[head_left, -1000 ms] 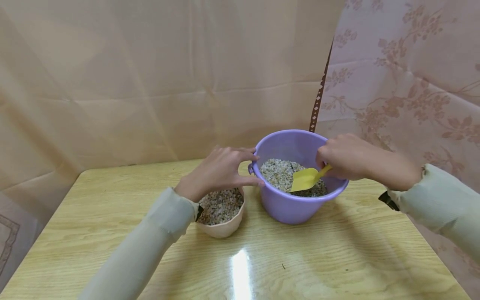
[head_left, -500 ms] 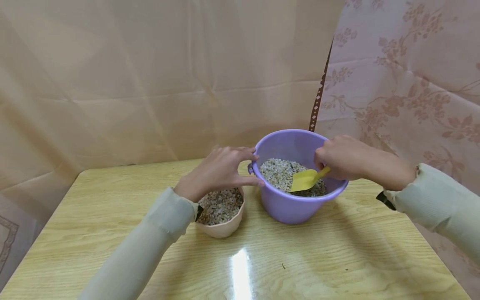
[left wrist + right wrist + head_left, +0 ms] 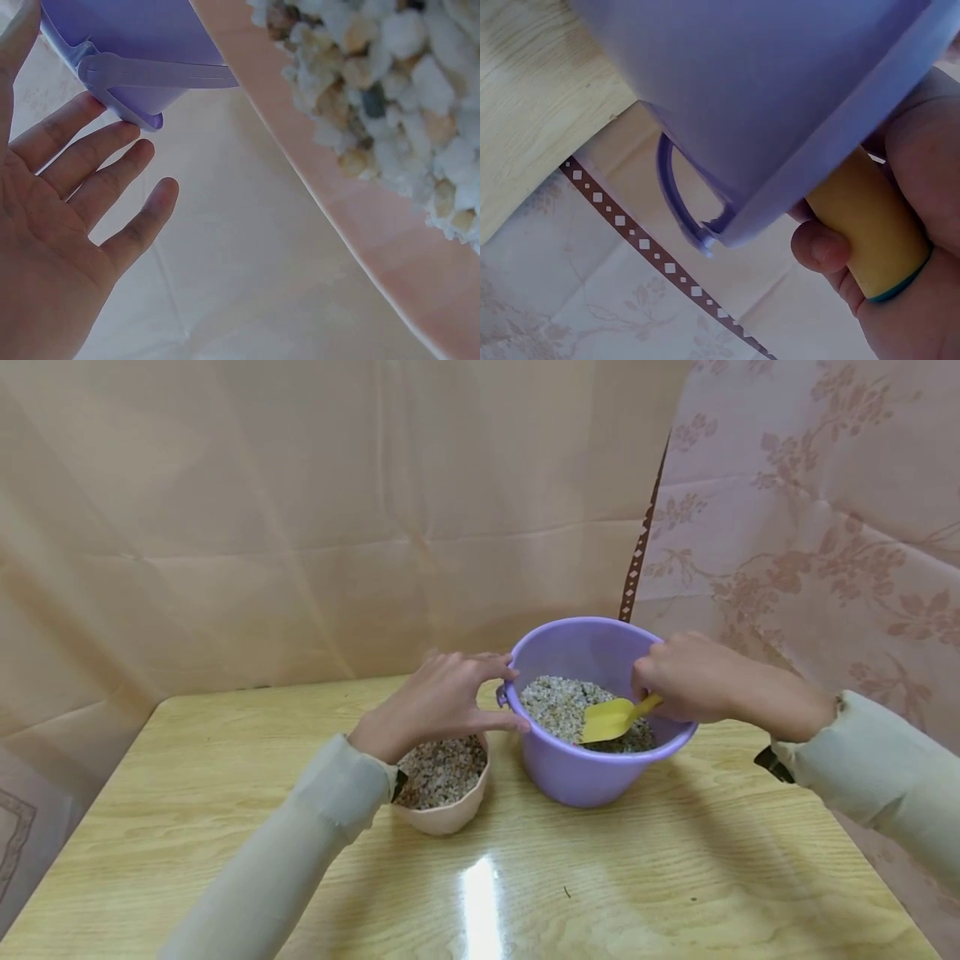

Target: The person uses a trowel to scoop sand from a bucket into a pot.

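Last second: almost nothing has moved; the right hand (image 3: 696, 675) has shifted only a touch, and the yellow scoop (image 3: 609, 720) lies nearly where it did.
Scoop blade: inside the purple bucket (image 3: 585, 783), tip low against the gravel (image 3: 553, 703); the yellow face in sight carries no stones, and whether it is the hollow or the back I cannot tell.
Right fingers: wrapped round the scoop's yellow handle (image 3: 870, 229), thumb pressed along it, just beside the bucket rim.
Left fingers: spread, the tips touching the bucket rim on the side nearer the pot; the left hand (image 3: 442, 695) has kept this place throughout.
Bucket: upright on the tabletop (image 3: 637, 893), gravel well below its rim; its position is unchanged.
Peach pot: just beside the bucket, partly under the left wrist, holding gravel of its own (image 3: 441, 772); its level looks the same as a moment ago.
Meaning: judging by this stillness, the work seems paused at the scooping step, with no load lifted and the left hand probably steadying the bucket.
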Motion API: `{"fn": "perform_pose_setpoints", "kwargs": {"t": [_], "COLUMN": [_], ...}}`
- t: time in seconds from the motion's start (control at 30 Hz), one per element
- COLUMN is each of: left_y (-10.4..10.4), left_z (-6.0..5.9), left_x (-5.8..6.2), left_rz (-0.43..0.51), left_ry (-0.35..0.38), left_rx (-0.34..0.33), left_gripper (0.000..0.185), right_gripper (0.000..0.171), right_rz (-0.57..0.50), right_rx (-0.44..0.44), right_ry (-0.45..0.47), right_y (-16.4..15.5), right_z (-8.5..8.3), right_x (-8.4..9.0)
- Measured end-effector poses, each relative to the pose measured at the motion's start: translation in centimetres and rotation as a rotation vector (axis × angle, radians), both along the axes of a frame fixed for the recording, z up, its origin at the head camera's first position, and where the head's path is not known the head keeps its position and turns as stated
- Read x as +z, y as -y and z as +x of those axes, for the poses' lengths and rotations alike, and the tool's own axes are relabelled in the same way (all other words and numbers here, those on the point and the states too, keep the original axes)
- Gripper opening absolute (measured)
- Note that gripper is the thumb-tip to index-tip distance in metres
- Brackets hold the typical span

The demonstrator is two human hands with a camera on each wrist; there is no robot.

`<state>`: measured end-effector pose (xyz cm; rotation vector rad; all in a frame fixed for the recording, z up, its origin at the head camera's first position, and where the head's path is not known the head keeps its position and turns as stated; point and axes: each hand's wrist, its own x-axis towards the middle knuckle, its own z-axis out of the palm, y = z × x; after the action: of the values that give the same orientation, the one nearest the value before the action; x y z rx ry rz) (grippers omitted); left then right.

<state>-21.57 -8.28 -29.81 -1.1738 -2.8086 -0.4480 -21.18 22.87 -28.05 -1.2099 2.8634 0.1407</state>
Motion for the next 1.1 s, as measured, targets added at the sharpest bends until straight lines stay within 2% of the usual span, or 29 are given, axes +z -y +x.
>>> {"fn": "perform_pose_setpoints", "kwargs": {"t": [0.4,0.63,1.1], "left_y": [0.0,-0.1,-0.1], "left_z": [0.0,0.0,-0.1], "left_x": [0.0,0.0,-0.1], "left_rz": [0.0,-0.001,0.015], "left_ry": [0.02,0.015,0.014], "left_rx": [0.0,-0.005,-0.013], "left_gripper": [0.069,0.068,0.066], "right_gripper": [0.018,0.013,0.009], "right_rz": [-0.072,-0.136,-0.19], "right_rx": [0.03,0.011,-0.002], "right_ry": [-0.006,0.055,0.095], "right_y": [-0.6,-0.8,-0.6], "right_z": [-0.2,-0.3,-0.7], "right_x": [-0.6,-1.0,-1.3]}}
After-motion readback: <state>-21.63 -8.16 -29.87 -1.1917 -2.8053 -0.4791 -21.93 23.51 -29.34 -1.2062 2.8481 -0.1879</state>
